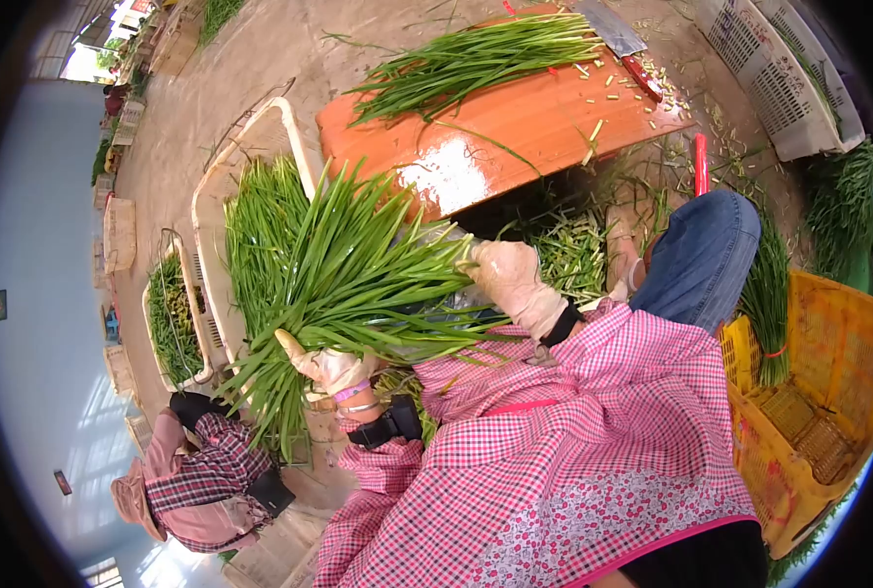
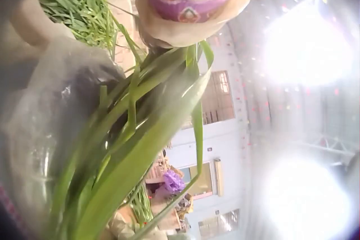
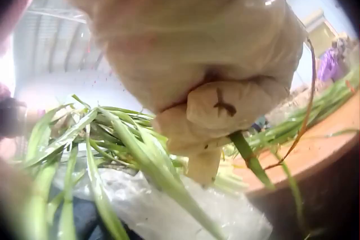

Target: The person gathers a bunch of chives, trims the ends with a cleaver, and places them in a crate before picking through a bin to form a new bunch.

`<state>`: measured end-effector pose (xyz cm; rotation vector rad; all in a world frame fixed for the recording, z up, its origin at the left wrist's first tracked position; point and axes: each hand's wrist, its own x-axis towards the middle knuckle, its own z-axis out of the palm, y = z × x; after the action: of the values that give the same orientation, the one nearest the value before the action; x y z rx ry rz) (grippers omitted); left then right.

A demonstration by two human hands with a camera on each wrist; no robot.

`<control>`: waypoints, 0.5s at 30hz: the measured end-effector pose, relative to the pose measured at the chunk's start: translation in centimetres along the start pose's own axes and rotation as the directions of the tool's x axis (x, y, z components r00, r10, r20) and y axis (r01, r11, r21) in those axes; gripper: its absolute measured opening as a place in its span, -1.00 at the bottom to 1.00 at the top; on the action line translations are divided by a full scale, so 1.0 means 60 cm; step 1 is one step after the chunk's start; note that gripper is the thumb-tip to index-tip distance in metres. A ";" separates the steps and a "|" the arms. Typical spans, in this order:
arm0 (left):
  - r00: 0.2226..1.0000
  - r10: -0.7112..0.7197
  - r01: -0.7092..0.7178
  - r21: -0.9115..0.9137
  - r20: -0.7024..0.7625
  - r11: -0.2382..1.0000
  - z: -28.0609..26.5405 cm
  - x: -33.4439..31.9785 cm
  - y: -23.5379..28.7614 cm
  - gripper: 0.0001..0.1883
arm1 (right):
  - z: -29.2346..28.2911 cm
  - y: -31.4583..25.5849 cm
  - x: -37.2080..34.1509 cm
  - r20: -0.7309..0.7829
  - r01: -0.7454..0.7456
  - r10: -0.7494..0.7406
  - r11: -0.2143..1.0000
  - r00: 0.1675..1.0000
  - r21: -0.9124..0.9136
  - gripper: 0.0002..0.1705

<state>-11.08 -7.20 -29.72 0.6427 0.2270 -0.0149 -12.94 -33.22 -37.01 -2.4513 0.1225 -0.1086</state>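
A big loose bunch of garlic chives (image 1: 358, 260) lies across my lap in the head view, leafy ends spread left over a white crate (image 1: 201, 211). My gloved left hand (image 1: 330, 367) holds the near side of the bunch, its thumb along the leaves and its other fingers hidden beneath. At the stem end, my gloved right hand (image 1: 508, 279) grips the chives. In the right wrist view its fingers (image 3: 233, 105) are curled, with a green blade (image 3: 250, 158) sticking out below them. Under the bunch lies a clear plastic sheet (image 3: 185, 209).
An orange board (image 1: 456, 176) ahead bears another pile of chives (image 1: 475, 64) and a knife with a red handle (image 1: 642, 78). Cut stem ends (image 1: 578, 255) litter the ground below. A yellow crate (image 1: 799, 470) stands right, white crates (image 1: 770, 83) far right. Another person (image 1: 201, 480) sits left.
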 end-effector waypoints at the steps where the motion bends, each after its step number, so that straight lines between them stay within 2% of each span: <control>1: 0.996 -0.036 0.039 -0.043 0.087 0.998 0.022 -0.007 -0.004 -0.35 | -0.008 -0.012 -0.001 0.027 -0.022 0.023 0.999 0.999 -0.032 -0.78; 2: 0.997 -0.001 0.005 -0.053 0.080 0.999 0.036 -0.008 -0.009 -0.39 | -0.011 -0.024 0.000 0.146 0.138 -0.119 0.982 0.982 -0.128 -0.86; 3: 0.995 0.065 -0.068 0.028 0.078 0.997 0.053 -0.008 -0.017 -0.39 | -0.040 -0.051 -0.008 0.015 0.243 -0.257 0.932 0.966 0.270 -0.87; 4: 0.988 0.133 -0.141 0.106 0.082 0.984 0.069 -0.008 -0.026 -0.39 | -0.063 -0.080 -0.006 0.045 0.349 -0.458 0.734 0.888 0.582 -0.85; 5: 0.975 0.202 -0.217 0.184 0.093 0.959 0.081 -0.010 -0.031 -0.39 | -0.088 -0.112 -0.015 0.026 0.260 -0.580 0.404 0.814 0.877 -0.87; 6: 0.980 0.120 -0.127 0.034 0.158 0.991 0.087 -0.014 -0.031 -0.42 | -0.112 -0.135 -0.026 0.068 0.079 -0.688 0.179 0.722 0.981 -0.87; 7: 0.979 0.105 -0.114 0.041 0.177 0.993 0.084 -0.011 -0.025 -0.41 | -0.143 -0.138 -0.030 0.209 -0.348 -0.810 0.006 0.548 0.937 -0.87; 9: 0.973 0.081 -0.095 0.053 0.214 0.994 0.066 -0.001 -0.015 -0.41 | -0.193 -0.118 -0.022 0.259 -0.215 -0.865 0.180 0.430 0.960 -0.88; 10: 0.976 0.207 -0.217 0.236 0.067 0.947 0.054 0.001 -0.017 -0.39 | -0.190 -0.075 -0.015 0.236 -0.207 -0.809 0.144 0.538 0.968 -0.87; 11: 0.987 0.147 -0.155 0.149 0.065 0.976 0.041 0.000 -0.014 -0.39 | -0.175 -0.018 -0.007 0.213 -0.197 -0.741 0.111 0.637 0.974 -0.86; 13: 0.997 0.021 -0.019 -0.025 0.079 0.999 0.008 -0.004 -0.001 -0.39 | -0.128 0.115 0.013 0.152 -0.291 -0.443 -0.266 0.884 0.919 -0.77; 14: 0.992 -0.034 0.043 -0.068 0.118 0.997 -0.011 -0.003 0.004 -0.37 | -0.105 0.173 0.023 0.163 -0.267 -0.255 -0.451 0.953 0.852 -0.72; 15: 0.995 -0.009 0.015 -0.062 0.097 0.998 -0.018 0.000 0.000 -0.36 | -0.095 0.198 0.029 0.204 -0.198 -0.062 -0.615 0.977 0.763 -0.67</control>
<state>-11.30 -6.54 -30.56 0.5764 0.1374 -0.0503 -12.56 -46.14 -40.05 -0.2117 0.0653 0.0693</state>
